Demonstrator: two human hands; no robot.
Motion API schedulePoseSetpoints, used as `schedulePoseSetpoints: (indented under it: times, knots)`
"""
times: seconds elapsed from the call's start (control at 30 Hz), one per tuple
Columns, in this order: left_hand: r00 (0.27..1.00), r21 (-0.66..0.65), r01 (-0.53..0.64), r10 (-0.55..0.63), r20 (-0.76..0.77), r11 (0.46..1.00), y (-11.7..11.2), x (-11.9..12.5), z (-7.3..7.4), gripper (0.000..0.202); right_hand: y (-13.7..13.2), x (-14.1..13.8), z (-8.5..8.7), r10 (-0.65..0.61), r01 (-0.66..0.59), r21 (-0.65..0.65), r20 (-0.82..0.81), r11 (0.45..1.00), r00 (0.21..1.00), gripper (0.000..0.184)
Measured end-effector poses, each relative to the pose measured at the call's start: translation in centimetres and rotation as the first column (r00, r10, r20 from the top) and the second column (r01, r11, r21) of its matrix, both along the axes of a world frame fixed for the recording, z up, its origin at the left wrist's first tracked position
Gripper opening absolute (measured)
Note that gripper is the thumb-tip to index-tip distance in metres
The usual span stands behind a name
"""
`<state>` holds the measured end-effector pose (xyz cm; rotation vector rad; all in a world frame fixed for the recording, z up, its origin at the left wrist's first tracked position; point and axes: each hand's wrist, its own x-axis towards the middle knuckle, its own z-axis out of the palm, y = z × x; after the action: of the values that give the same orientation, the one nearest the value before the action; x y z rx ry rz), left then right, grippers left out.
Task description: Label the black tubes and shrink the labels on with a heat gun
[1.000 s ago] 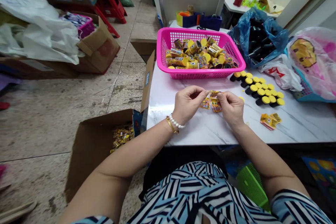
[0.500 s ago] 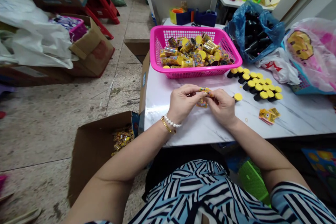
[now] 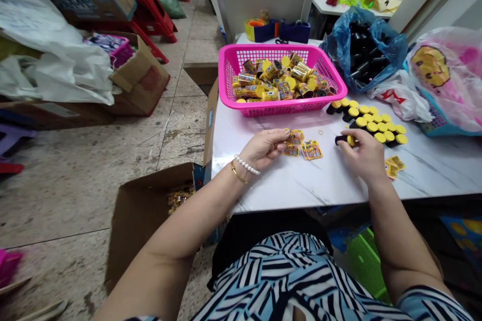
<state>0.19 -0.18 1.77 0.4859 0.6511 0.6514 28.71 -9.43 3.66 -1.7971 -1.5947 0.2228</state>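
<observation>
My left hand (image 3: 265, 147) rests on the white marble table (image 3: 324, 180), its fingertips pinching a small yellow-orange sticker label (image 3: 294, 136). More loose labels (image 3: 312, 150) lie just right of it. My right hand (image 3: 362, 155) has reached right and closes round a black tube with a yellow cap (image 3: 343, 139) lying on its side. Behind it stands a cluster of several yellow-capped black tubes (image 3: 372, 124).
A pink basket (image 3: 241, 67) of labelled yellow tubes sits at the table's far edge. A blue bag of black tubes (image 3: 367, 50), white and pink plastic bags lie right. A few labels (image 3: 393, 165) lie near the right wrist. An open cardboard box (image 3: 150, 215) stands on the floor left.
My hands were together working a label; they have parted. The right hand moved right onto a lying tube, the left stayed with a label, and other labels now lie on the table.
</observation>
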Motion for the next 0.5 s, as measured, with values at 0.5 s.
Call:
schedulePoseSetpoints:
  times: [0.5]
  knots:
    - [0.995,-0.099,0.002,0.009,0.103,0.995,-0.1,-0.5,0.7,0.005,2.1,-8.2,0.6,0.196,-0.226,0.054,-0.715,0.973,0.671,0.043]
